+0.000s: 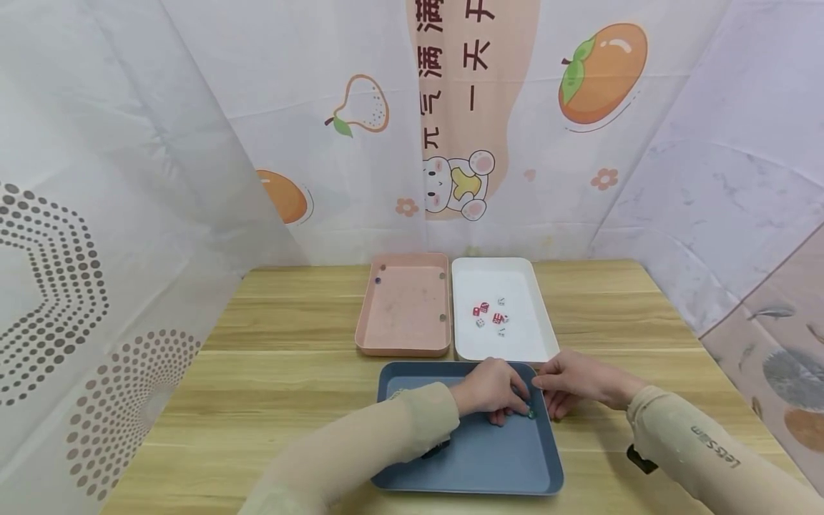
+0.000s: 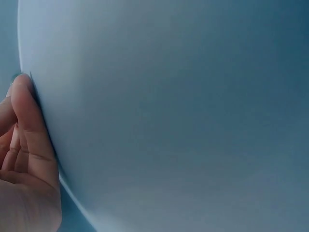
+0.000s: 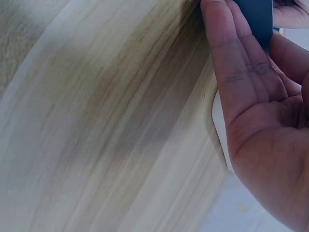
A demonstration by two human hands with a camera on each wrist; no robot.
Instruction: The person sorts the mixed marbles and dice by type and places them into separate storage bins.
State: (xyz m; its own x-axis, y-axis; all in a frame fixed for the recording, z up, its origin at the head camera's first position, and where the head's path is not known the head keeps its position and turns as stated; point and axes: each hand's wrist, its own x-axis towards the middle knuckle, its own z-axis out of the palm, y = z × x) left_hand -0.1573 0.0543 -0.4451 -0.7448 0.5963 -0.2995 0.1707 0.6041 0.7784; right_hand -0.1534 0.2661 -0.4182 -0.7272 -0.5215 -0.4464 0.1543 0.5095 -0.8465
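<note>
My left hand [image 1: 492, 388] reaches into a blue tray [image 1: 476, 465], close to its right wall. Its fingertips pinch a small green marble [image 1: 531, 413] low against that wall. In the left wrist view the left hand [image 2: 29, 150] shows at the left edge, with a bit of green at the fingertips, mostly hidden. My right hand [image 1: 576, 383] grips the tray's right rim near the far corner. The right wrist view shows the right hand [image 3: 260, 92] with fingers along the outside of the blue wall [image 3: 256, 21] and the thumb on the other side.
Behind the blue tray stand a pink tray [image 1: 412, 343] with several small dark marbles near its sides, and a white tray [image 1: 508, 275] holding several red and white dice. All rest on a wooden table [image 1: 270, 400], backed by a printed curtain [image 1: 360, 186].
</note>
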